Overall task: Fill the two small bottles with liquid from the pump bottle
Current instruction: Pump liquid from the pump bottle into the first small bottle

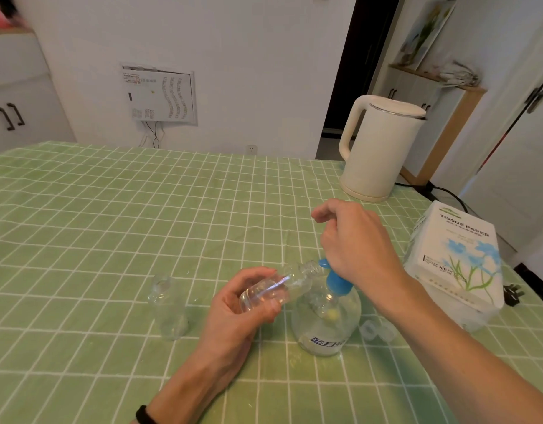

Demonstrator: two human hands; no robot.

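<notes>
The pump bottle point(325, 322) stands on the green checked cloth point(111, 224) and has clear liquid inside. The left hand point(233, 313) grips one small bottle point(279, 286), tilted, with its mouth at the blue pump head point(336, 281). The right hand point(359, 243) presses on this pump head with loosely bent fingers that grip nothing. Left of the pump bottle the other small bottle point(169, 307) stands upright. Just right of it lie two clear caps point(375, 330). I cannot tell how much liquid the small bottles hold. The right hand hides most of the pump head.
</notes>
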